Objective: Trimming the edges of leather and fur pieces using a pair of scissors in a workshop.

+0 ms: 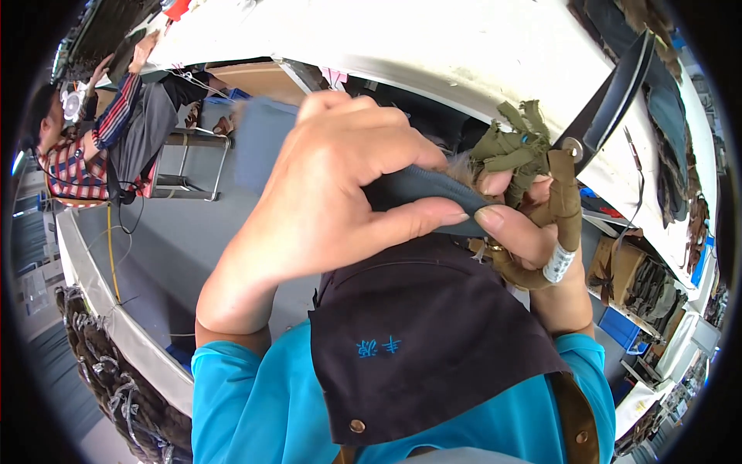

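My left hand (pixel 348 174) is closed on a blue-grey piece with fur along its edge (pixel 267 147), its thumb and fingers pinching a fold of it. Close beside it, my right hand (pixel 525 228) pinches the same fold between thumb and fingers; the two thumb tips nearly meet. Large scissors (pixel 607 108) hang on my right hand, their dark blades pointing up and to the right. Olive cloth wraps the handles, with a frayed bundle of strips at one side and white tape lower down. My palm hides part of the grip.
A white worktable (pixel 464 39) runs along the far side, with dark fur pieces (pixel 668 139) at its right. At left, another person (pixel 100 147) sits by a metal-framed stool (pixel 189 166). Brown fur (pixel 124 379) lies lower left; a blue bin (pixel 621 329) stands at right.
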